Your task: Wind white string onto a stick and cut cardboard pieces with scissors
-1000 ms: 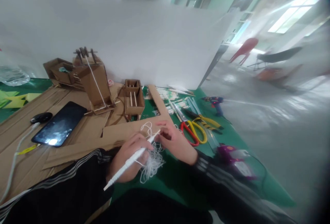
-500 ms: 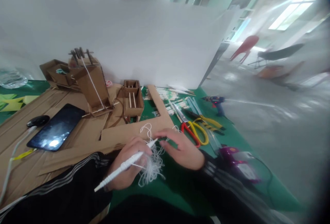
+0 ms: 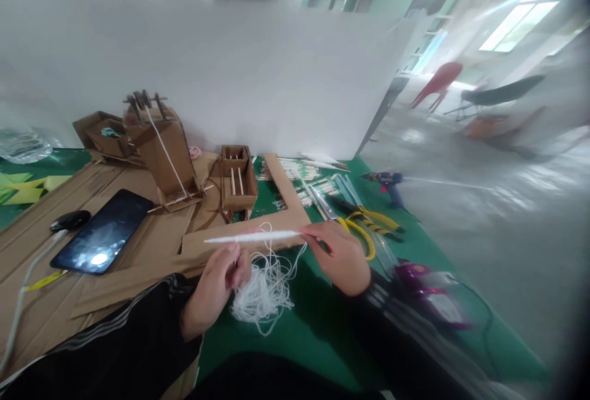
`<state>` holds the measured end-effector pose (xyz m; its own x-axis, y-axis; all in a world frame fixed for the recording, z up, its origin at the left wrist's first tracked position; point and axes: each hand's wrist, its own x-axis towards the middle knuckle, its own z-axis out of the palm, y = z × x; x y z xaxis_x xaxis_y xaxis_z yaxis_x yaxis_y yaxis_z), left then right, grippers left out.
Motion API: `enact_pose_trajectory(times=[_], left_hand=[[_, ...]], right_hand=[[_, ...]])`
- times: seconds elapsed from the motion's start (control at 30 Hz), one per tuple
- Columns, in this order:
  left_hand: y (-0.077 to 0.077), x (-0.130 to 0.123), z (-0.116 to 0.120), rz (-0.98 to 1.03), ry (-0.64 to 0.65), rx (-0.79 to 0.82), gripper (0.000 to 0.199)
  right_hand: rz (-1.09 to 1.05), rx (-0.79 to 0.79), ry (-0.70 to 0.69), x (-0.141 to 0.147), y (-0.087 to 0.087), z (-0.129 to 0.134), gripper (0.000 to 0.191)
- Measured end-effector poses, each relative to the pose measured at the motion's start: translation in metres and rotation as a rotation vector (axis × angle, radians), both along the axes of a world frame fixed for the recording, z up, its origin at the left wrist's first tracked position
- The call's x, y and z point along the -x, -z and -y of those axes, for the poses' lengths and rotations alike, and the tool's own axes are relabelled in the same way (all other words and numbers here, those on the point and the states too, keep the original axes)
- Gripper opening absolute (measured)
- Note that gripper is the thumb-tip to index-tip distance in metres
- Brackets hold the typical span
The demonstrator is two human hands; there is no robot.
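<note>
A thin stick wrapped in white string [image 3: 258,237] lies nearly level in front of me, its bare tip pointing left. My right hand [image 3: 338,255] pinches its right end between thumb and fingers. On the left, my left hand [image 3: 219,286] is curled, with the thumb against the stick from below and a fingertip partly showing behind it. Beneath the stick, a loose tangle of white string [image 3: 263,292] rests on the green table, and strands loop up from it to the stick and near my right hand.
Cardboard [image 3: 138,289] covers the left side, with a phone [image 3: 102,231] on it. Behind stand a cardboard model [image 3: 161,154] and a small cardboard box [image 3: 238,185]. Scissors [image 3: 364,234], pliers [image 3: 378,219], a glue gun [image 3: 391,185] and a purple device [image 3: 428,292] lie right.
The wrapped stick has turned from slanted to nearly level and moved up. My right hand now grips its end. The left hand has loosened and moved left; more of the string tangle shows.
</note>
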<state>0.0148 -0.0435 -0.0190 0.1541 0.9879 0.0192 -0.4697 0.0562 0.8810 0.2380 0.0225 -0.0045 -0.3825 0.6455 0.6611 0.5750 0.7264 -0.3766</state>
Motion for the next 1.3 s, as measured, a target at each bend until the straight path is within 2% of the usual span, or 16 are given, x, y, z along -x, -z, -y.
enact_pose_trajectory(times=[0.1, 0.23, 0.4, 0.47, 0.6, 0.73, 0.87, 0.93, 1.1, 1.3], left_hand=[[0.0048, -0.0001, 0.0000, -0.036, -0.030, 0.014, 0.047], [0.0072, -0.0010, 0.0013, -0.059, -0.034, 0.030, 0.045], [0.0070, -0.0015, 0.0012, -0.139, -0.097, 0.004, 0.025], [0.0074, -0.0015, 0.0009, -0.159, -0.111, -0.004, 0.024], [0.0060, -0.0018, 0.0015, -0.181, -0.118, -0.012, 0.023], [0.0022, -0.0019, 0.0021, -0.199, -0.125, -0.012, 0.032], [0.0020, -0.0017, 0.0014, -0.207, -0.143, -0.009, 0.037], [0.0032, -0.0016, 0.0011, -0.212, -0.144, -0.014, 0.037], [0.0043, -0.0011, 0.0015, -0.228, -0.122, -0.019, 0.036], [0.0051, -0.0006, 0.0005, -0.254, -0.162, -0.019, 0.034]], right_hand=[[0.008, -0.046, 0.060, -0.0044, 0.0021, -0.0011, 0.007], [0.002, -0.061, 0.091, -0.0090, 0.0055, -0.0031, 0.010], [-0.001, -0.036, 0.091, -0.0097, 0.0061, -0.0028, 0.008], [0.023, -0.013, 0.072, -0.0097, 0.0048, -0.0018, 0.010], [0.050, 0.081, -0.011, -0.0091, 0.0026, 0.0006, 0.014], [0.026, 0.268, -0.081, -0.0061, 0.0025, 0.0025, 0.016], [-0.036, 0.433, -0.075, -0.0039, 0.0029, 0.0048, 0.013], [-0.048, 0.470, -0.073, -0.0037, 0.0027, 0.0056, 0.014], [-0.024, 0.558, -0.065, -0.0021, 0.0019, 0.0051, 0.030], [-0.144, 0.591, -0.110, 0.0002, 0.0007, 0.0065, 0.017]])
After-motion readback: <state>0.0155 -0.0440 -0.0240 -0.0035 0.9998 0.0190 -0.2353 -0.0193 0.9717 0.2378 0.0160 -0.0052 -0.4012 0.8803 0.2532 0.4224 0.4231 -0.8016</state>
